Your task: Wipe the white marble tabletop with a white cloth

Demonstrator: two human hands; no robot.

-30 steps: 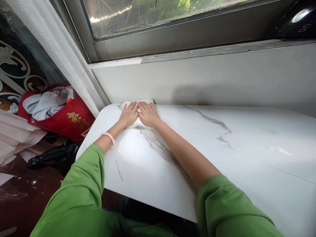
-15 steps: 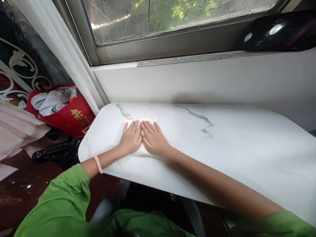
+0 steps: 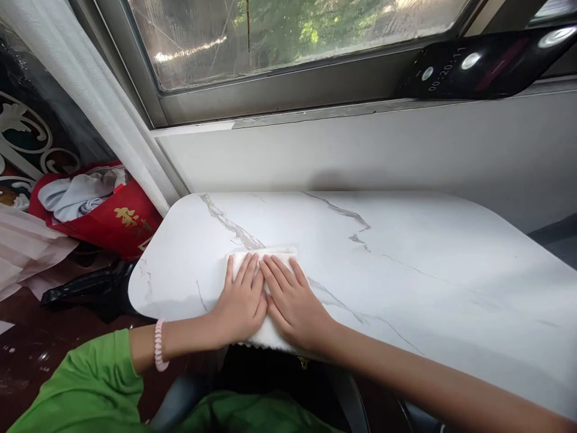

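A white cloth [image 3: 274, 338] lies flat on the white marble-patterned table [image 3: 406, 240], its near end reaching the table's front edge. My left hand [image 3: 241, 297] rests palm down on the cloth's left part, fingers stretched out and pointing to the far side. Beside it my right hand [image 3: 295, 300] presses flat on the right part, its fingers stretched too. The two hands touch at the thumbs and index fingers. Much of the cloth is hidden under them. A pink beaded bracelet [image 3: 159, 345] circles my left wrist.
A window [image 3: 293, 36] and a white wall [image 3: 270, 156] stand behind the table. At upper right is a black phone [image 3: 487, 75] showing a timer. To the left are a curtain [image 3: 90, 90], a red bag [image 3: 130, 216] holding pale fabric, and a black chair part [image 3: 85, 285].
Both hands have slid the cloth toward me, from the middle of the table to its front edge. The camera view has shifted slightly to the right.
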